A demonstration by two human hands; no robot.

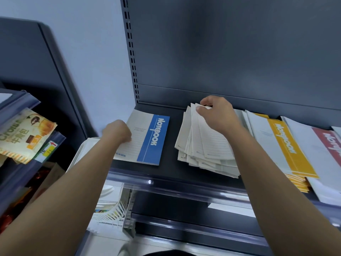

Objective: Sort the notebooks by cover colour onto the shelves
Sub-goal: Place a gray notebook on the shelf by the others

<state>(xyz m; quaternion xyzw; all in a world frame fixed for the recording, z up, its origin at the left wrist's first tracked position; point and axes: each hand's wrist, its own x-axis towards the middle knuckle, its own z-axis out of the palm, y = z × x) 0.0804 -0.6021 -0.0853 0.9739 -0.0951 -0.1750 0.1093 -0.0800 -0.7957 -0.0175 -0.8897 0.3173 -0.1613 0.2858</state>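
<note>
Nearest, under the shelf [166, 179], a white wire basket [114, 211] holds something I cannot make out. On the shelf, the left hand [117, 133] curls round the left edge of the blue notebook [147, 137], which looks thin, light and floppy, so best held by an edge. Farther back, the right hand [215, 115] pinches the top of a fanned, slippery-looking pile of face-down notebooks [203, 145]. Yellow notebooks [287, 145] and a red notebook [328, 143] lie to the right.

Croissant pkg [24, 133] at left w/ price tag [48, 149]; white rack [118, 209] below.

Blue-banded notebook [153, 139] flat on shelf [171, 163] beside fanned, seemingly face-down stack [206, 148]
</note>
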